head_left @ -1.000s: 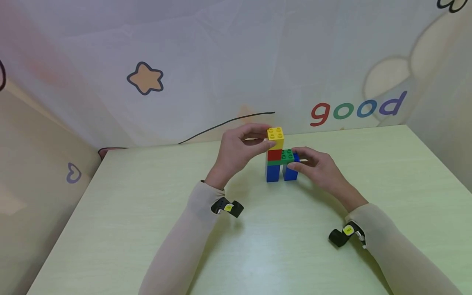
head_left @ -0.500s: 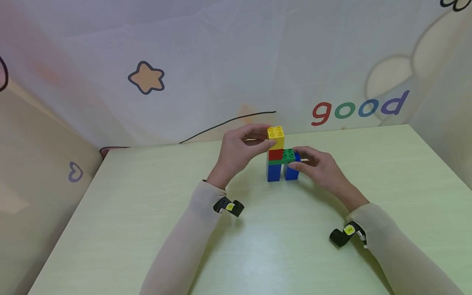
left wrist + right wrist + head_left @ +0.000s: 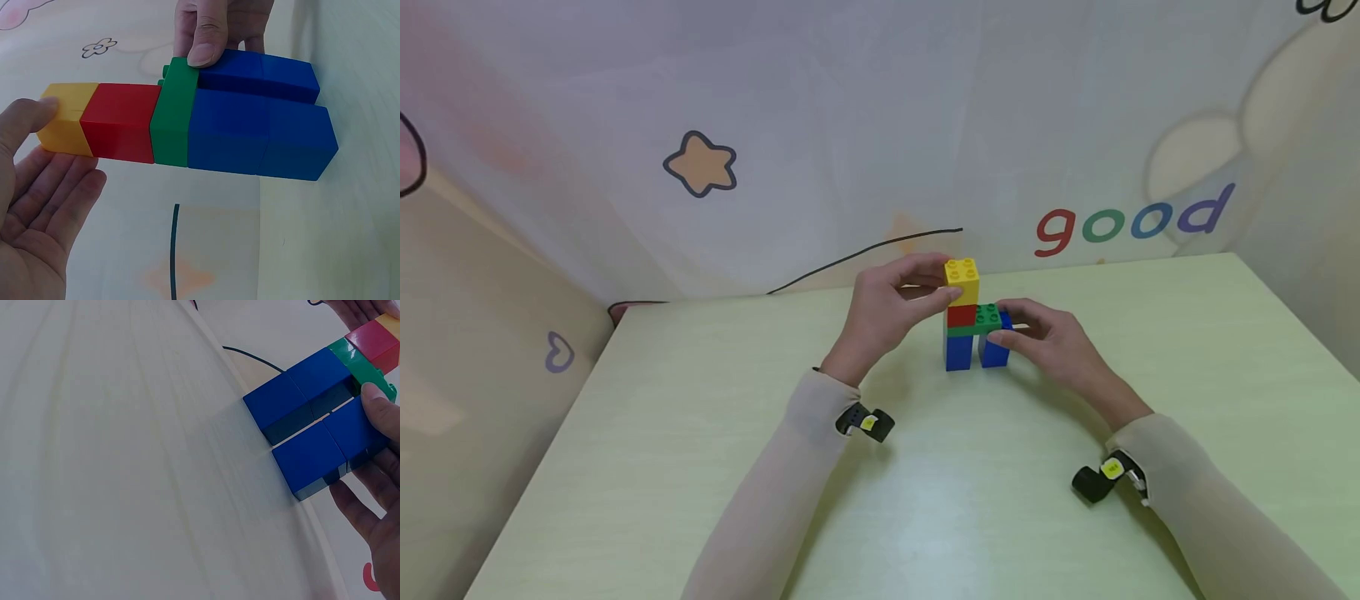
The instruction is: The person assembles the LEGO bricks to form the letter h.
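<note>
A small toy-brick structure stands upright on the table. Two side-by-side legs of stacked blue bricks (image 3: 231, 131) carry a flat green brick (image 3: 987, 314). Over the left leg a red brick (image 3: 122, 122) sits on the green one, topped by a yellow brick (image 3: 961, 279). My left hand (image 3: 887, 308) pinches the yellow brick between thumb and fingers. With thumb in front and fingers behind, my right hand (image 3: 1048, 342) grips the upper part of the right blue leg (image 3: 353, 425), the thumb tip by the green brick's edge.
The pale table (image 3: 737, 433) reaches back to a printed wall cloth (image 3: 820, 142) close behind the structure. Each wrist wears a black strap camera (image 3: 872, 423) over a light sleeve (image 3: 767, 492).
Both hands keep their hold on the structure, which stays in place. Only a slight shift of the head view shows.
</note>
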Demonstrator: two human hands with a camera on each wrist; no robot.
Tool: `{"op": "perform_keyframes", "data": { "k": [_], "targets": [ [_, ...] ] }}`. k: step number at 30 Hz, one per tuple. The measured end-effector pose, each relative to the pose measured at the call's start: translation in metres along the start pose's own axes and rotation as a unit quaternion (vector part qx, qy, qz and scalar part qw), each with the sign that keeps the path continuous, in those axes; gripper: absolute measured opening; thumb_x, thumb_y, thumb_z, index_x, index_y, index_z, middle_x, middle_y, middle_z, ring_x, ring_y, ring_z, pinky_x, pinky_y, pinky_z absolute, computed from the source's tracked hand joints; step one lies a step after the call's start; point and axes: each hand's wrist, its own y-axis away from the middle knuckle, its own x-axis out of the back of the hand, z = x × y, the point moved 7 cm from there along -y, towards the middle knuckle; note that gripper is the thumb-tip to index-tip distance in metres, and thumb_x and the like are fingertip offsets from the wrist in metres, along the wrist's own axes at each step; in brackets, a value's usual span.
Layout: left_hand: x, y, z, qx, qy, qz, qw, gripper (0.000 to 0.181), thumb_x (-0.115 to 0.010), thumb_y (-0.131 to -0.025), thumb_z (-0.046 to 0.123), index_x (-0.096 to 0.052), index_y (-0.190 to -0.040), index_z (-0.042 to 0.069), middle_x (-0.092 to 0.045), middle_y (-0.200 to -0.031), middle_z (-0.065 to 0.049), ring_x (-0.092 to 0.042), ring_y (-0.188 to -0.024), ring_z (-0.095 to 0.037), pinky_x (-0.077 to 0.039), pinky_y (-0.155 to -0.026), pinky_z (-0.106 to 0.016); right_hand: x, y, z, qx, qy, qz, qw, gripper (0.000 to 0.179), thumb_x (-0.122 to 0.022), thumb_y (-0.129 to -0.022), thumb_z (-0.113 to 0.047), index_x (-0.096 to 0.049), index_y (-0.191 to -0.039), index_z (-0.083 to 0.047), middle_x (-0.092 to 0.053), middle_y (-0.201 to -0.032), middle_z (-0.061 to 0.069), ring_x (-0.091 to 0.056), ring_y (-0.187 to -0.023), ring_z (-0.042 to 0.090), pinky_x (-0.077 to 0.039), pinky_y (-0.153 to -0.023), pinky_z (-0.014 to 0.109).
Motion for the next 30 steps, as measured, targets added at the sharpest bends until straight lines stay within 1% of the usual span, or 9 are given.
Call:
{"op": "perform_keyframes", "data": {
  "k": [4, 7, 10, 13, 17, 21, 24, 28, 30],
  "targets": [
    [-0.001, 0.002, -0.003, 0.002, 0.009, 0.004, 1.0000, 0.037, -0.081, -0.096, 0.009, -0.073, -0.132, 0.004, -0.077, -0.117, -0.007, -0.074, -0.104, -0.015, -0.060, -0.092, -0.030, -0.001, 0.000, 0.002, 0.001, -0.010, -0.002, 1.0000, 0.050, -0.074, -0.103, -0.022, -0.060, -0.147, -0.005, -0.065, -0.139, 0.017, -0.063, -0.129, 0.036, -0.053, -0.104, 0.032],
    [-0.002, 0.004, -0.004, 0.005, 0.014, 0.004, 0.9999, 0.039, -0.081, -0.096, 0.009, -0.071, -0.134, 0.005, -0.077, -0.120, -0.006, -0.073, -0.108, -0.014, -0.060, -0.095, -0.031, -0.002, 0.000, 0.002, -0.001, -0.005, -0.003, 1.0000, 0.052, -0.074, -0.103, -0.024, -0.059, -0.148, -0.005, -0.064, -0.140, 0.018, -0.063, -0.130, 0.037, -0.053, -0.105, 0.040],
    [-0.004, 0.007, -0.008, 0.018, 0.020, 0.001, 0.9996, 0.042, -0.080, -0.097, 0.009, -0.069, -0.137, 0.007, -0.075, -0.124, -0.006, -0.072, -0.113, -0.015, -0.059, -0.096, -0.030, -0.001, 0.000, 0.003, -0.004, 0.000, -0.004, 1.0000, 0.053, -0.074, -0.103, -0.026, -0.058, -0.149, -0.005, -0.064, -0.140, 0.018, -0.063, -0.130, 0.038, -0.052, -0.106, 0.045],
    [-0.006, 0.013, -0.016, 0.046, 0.030, -0.006, 0.9985, 0.044, -0.079, -0.097, 0.008, -0.067, -0.140, 0.007, -0.074, -0.127, -0.006, -0.071, -0.116, -0.015, -0.058, -0.096, -0.028, -0.002, 0.000, 0.004, -0.005, 0.001, -0.005, 1.0000, 0.054, -0.074, -0.103, -0.027, -0.058, -0.149, -0.005, -0.064, -0.140, 0.018, -0.062, -0.130, 0.038, -0.052, -0.106, 0.046],
    [-0.012, 0.023, -0.035, 0.089, 0.033, -0.023, 0.9952, 0.045, -0.079, -0.097, 0.008, -0.068, -0.140, 0.009, -0.074, -0.128, -0.006, -0.070, -0.119, -0.018, -0.058, -0.096, -0.026, -0.002, -0.001, 0.004, -0.004, 0.000, -0.006, 1.0000, 0.053, -0.074, -0.103, -0.026, -0.058, -0.149, -0.005, -0.064, -0.140, 0.018, -0.062, -0.131, 0.038, -0.052, -0.107, 0.047],
    [-0.017, 0.032, -0.052, 0.117, 0.036, -0.035, 0.9918, 0.044, -0.080, -0.097, 0.008, -0.069, -0.139, 0.009, -0.074, -0.128, -0.006, -0.071, -0.120, -0.027, -0.058, -0.096, -0.027, -0.003, 0.000, 0.003, -0.006, 0.001, -0.007, 1.0000, 0.053, -0.073, -0.104, -0.026, -0.057, -0.150, -0.005, -0.064, -0.140, 0.019, -0.062, -0.130, 0.040, -0.052, -0.107, 0.049],
    [-0.020, 0.036, -0.059, 0.125, 0.041, -0.037, 0.9907, 0.042, -0.080, -0.097, 0.008, -0.070, -0.137, 0.007, -0.075, -0.127, -0.007, -0.071, -0.119, -0.030, -0.058, -0.096, -0.028, -0.003, 0.001, 0.001, -0.008, 0.001, -0.008, 0.9999, 0.053, -0.073, -0.104, -0.026, -0.057, -0.150, -0.005, -0.064, -0.140, 0.019, -0.062, -0.130, 0.041, -0.053, -0.106, 0.045],
    [-0.022, 0.038, -0.064, 0.125, 0.043, -0.037, 0.9906, 0.041, -0.080, -0.096, 0.008, -0.071, -0.136, 0.008, -0.075, -0.127, -0.007, -0.072, -0.116, -0.026, -0.058, -0.096, -0.028, -0.003, 0.001, 0.001, -0.008, 0.000, -0.008, 0.9999, 0.053, -0.073, -0.104, -0.025, -0.057, -0.150, -0.004, -0.064, -0.139, 0.019, -0.062, -0.129, 0.041, -0.054, -0.104, 0.033],
    [-0.023, 0.038, -0.065, 0.124, 0.043, -0.036, 0.9907, 0.041, -0.080, -0.096, 0.007, -0.071, -0.136, 0.007, -0.075, -0.127, -0.007, -0.073, -0.114, -0.024, -0.059, -0.096, -0.028, -0.002, 0.001, 0.000, -0.007, 0.000, -0.007, 0.9999, 0.053, -0.073, -0.104, -0.025, -0.057, -0.150, -0.004, -0.064, -0.139, 0.019, -0.062, -0.129, 0.040, -0.053, -0.104, 0.032]
  ]
}}
